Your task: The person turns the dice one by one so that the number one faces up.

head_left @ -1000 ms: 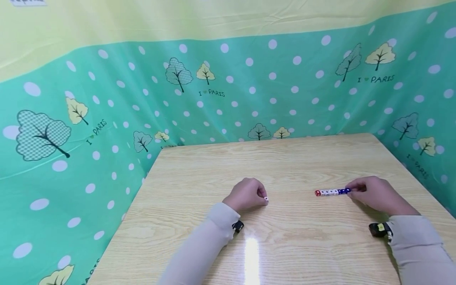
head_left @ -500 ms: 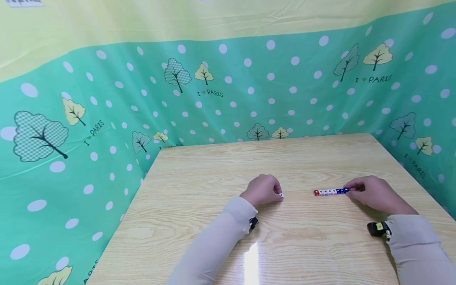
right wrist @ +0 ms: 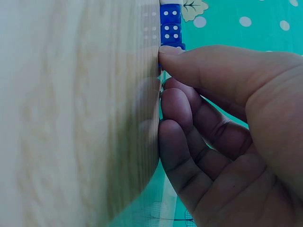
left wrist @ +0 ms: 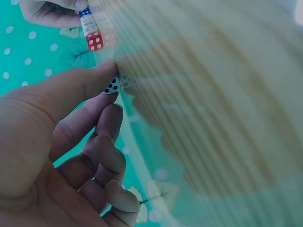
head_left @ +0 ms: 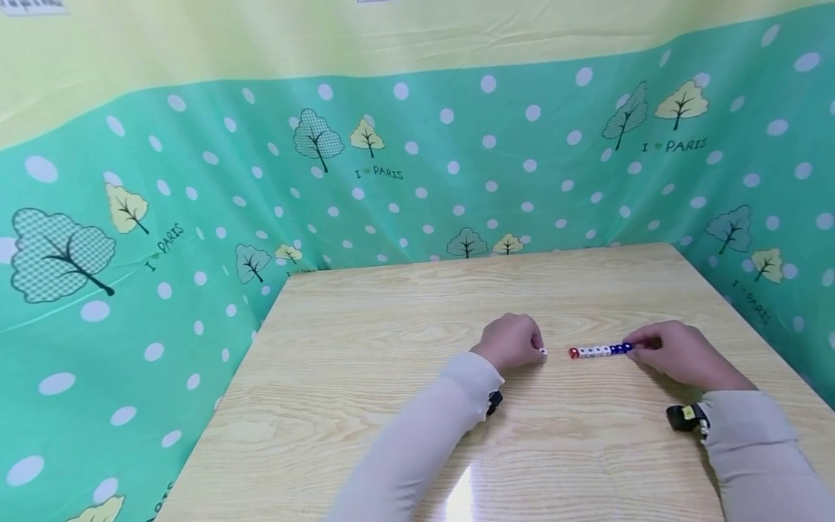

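A white die with dark pips is pinched between the thumb and index finger of my left hand, close to the tabletop. To its right, a short gap away, lies a straight row of dice touching one another. A red die forms the row's left end, several white dice make up the middle, and blue dice finish the right end. My right hand holds the last blue die with thumb and fingers; the thumb partly hides that die in the right wrist view.
Everything rests on a light wood-grain table. A green and yellow curtain with dots and printed trees surrounds the back and sides. Black wrist cameras sit under both sleeves.
My left hand has slid right across the table with the white die, closing most of the gap to the red die. The right hand stays at the row's end.
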Available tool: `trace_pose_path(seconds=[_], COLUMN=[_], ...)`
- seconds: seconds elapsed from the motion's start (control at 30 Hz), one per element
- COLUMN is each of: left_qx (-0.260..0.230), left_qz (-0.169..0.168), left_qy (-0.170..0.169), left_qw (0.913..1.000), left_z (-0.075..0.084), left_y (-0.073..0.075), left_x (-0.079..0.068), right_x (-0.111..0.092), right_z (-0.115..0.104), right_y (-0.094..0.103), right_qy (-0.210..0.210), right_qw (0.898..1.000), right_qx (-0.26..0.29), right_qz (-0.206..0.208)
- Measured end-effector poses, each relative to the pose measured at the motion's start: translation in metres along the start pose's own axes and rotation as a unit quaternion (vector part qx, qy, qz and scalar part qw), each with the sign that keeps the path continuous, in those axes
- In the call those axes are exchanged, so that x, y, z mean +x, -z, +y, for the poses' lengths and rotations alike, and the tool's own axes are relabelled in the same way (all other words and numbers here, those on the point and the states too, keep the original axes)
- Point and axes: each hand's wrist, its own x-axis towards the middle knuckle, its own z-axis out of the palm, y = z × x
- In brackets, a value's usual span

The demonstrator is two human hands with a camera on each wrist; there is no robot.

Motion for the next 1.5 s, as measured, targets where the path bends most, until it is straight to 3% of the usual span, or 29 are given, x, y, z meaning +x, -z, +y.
trace_pose_path(seconds=[0.4, 1.5], left_qx=[0.021, 0.028], left_qz=[0.002, 0.000], left_qy=[-0.003, -0.004], left_qw=[0.9998, 0.9996], left_z=[0.024, 0.037], left_y=[-0.005, -0.009], left_x=[0.009, 0.013], right_x=[0.001, -0.001], right_z=[0.002, 0.000], right_y=[0.000, 0.000], right_qy=[-0.006, 0.013], right_qw=[1.000, 1.000], right_qx=[-0.003, -0.001], right_qz=[-0.003, 0.006])
